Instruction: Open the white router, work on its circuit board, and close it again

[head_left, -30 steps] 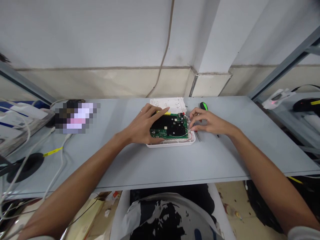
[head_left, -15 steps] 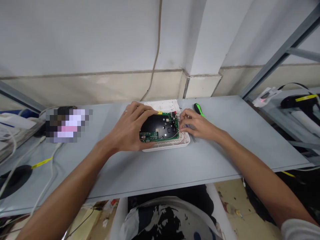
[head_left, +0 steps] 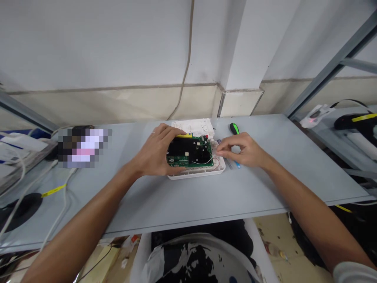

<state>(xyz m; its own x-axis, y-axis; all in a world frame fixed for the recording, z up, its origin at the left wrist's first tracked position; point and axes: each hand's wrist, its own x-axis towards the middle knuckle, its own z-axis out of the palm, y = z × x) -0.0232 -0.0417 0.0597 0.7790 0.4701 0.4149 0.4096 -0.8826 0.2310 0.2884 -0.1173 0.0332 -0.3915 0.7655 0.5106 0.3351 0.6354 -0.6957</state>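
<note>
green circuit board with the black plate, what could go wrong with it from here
The thin white wire curving over the green circuit board with the black plate could snag on the right hand, close by. The thin red wire at the right end of the white plastic case might get pinched under the board. If the left hand spanning the board slips, the board could shift.

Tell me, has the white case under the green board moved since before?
No. Against the wall pillar, the white case sits in about the same spot, with no clear shift left or right.
</note>
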